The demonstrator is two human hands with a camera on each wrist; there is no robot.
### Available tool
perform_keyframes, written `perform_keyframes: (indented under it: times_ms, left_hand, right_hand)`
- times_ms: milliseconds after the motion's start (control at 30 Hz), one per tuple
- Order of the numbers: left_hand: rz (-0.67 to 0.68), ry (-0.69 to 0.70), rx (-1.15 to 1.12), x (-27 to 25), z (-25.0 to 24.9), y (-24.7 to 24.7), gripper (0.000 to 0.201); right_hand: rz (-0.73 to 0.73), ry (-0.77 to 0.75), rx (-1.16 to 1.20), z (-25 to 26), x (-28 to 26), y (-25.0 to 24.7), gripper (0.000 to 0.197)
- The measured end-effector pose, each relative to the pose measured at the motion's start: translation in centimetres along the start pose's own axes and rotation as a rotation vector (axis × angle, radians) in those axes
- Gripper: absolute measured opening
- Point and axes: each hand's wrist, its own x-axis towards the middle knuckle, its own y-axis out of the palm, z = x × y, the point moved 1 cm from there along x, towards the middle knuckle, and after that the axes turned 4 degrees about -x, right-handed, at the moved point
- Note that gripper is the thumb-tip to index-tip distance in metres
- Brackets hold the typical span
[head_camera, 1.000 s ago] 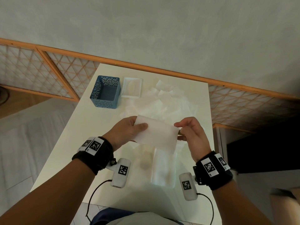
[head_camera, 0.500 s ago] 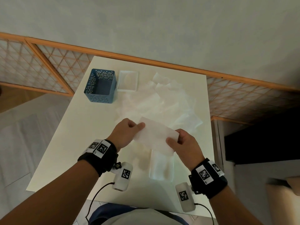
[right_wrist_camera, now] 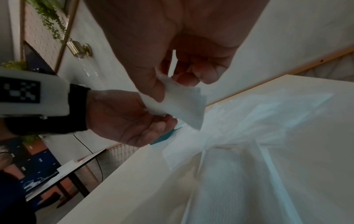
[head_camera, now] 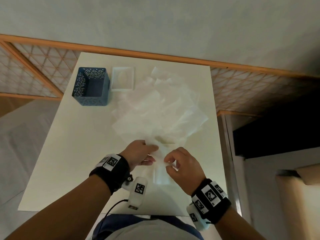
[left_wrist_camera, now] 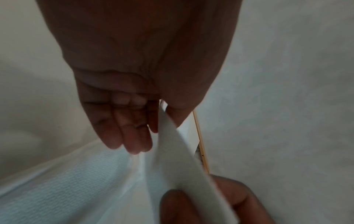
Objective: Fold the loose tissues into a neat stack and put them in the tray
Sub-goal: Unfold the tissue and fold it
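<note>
Both hands hold one white tissue (head_camera: 160,152) just above the table, folded narrow between them. My left hand (head_camera: 150,154) pinches its left side between thumb and fingers; the left wrist view shows that pinch (left_wrist_camera: 164,121) on the tissue (left_wrist_camera: 178,154). My right hand (head_camera: 168,161) pinches the other side with thumb and fingertip, as the right wrist view shows (right_wrist_camera: 168,84). Folded tissues (head_camera: 161,177) lie flat right beneath the hands. A spread pile of loose tissues (head_camera: 161,110) covers the table's middle and right. The shallow white tray (head_camera: 112,78) stands at the far left-centre.
A blue perforated basket (head_camera: 90,86) stands left of the tray, at the table's far left. The white table (head_camera: 72,153) is bare on its left half and ends close on the right beside a wooden lattice rail (head_camera: 242,94). A wall runs behind the table.
The hands have come together, bringing the tissue's two ends close so it is narrower, and have sunk toward the folded tissues near the front edge.
</note>
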Motion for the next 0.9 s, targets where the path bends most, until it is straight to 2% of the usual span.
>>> perform_keyframes:
  times_ms: [67, 133, 200, 267, 333, 400, 467, 533, 600, 700, 800, 900]
  left_hand:
    - [0.045, 0.037, -0.008, 0.5, 0.4, 0.1, 0.023]
    - [0.074, 0.066, 0.005, 0.8, 0.6, 0.2, 0.019]
    - [0.084, 0.083, 0.069, 1.0, 0.9, 0.3, 0.017]
    - [0.114, 0.088, 0.104, 1.2, 1.3, 0.5, 0.018]
    - [0.181, 0.078, 0.060, 1.2, 1.5, 0.8, 0.021]
    - [0.243, 0.071, 0.029, 1.1, 1.6, 1.2, 0.025]
    - [0.273, 0.066, 0.044, 1.2, 1.7, 1.5, 0.025]
    - [0.266, 0.060, 0.066, 1.5, 1.9, 1.3, 0.022]
    - [0.184, 0.063, 0.124, 2.3, 2.1, 0.6, 0.014]
    - [-0.003, 0.066, 0.157, 4.0, 1.8, -1.6, 0.019]
    - [-0.255, 0.127, 0.219, 6.4, 1.0, -5.0, 0.020]
    - [-0.498, 0.156, 0.445, 8.4, -0.5, -8.2, 0.022]
  right_hand:
    - [0.032, 0.026, 0.008, -0.6, -0.6, 0.3, 0.026]
    - [0.044, 0.105, 0.047, -1.3, -1.2, 0.4, 0.045]
    - [0.042, 0.266, 0.135, -1.9, -1.7, 0.2, 0.059]
    - [0.016, 0.433, 0.260, -2.5, -1.6, 0.1, 0.064]
    - [0.002, 0.580, 0.405, -3.1, -1.0, -0.1, 0.054]
    - [0.039, 0.694, 0.564, -3.7, -0.5, 0.2, 0.035]
    - [0.090, 0.709, 0.657, -4.3, -0.3, 0.7, 0.025]
    - [0.100, 0.670, 0.654, -5.0, -0.3, 1.3, 0.020]
    - [0.091, 0.652, 0.622, -5.5, -0.2, 1.8, 0.018]
    - [0.081, 0.661, 0.585, -6.4, 0.3, 2.9, 0.020]
    - [0.080, 0.685, 0.564, -7.3, 0.8, 4.0, 0.020]
    - [0.076, 0.710, 0.516, -7.9, 1.3, 4.7, 0.019]
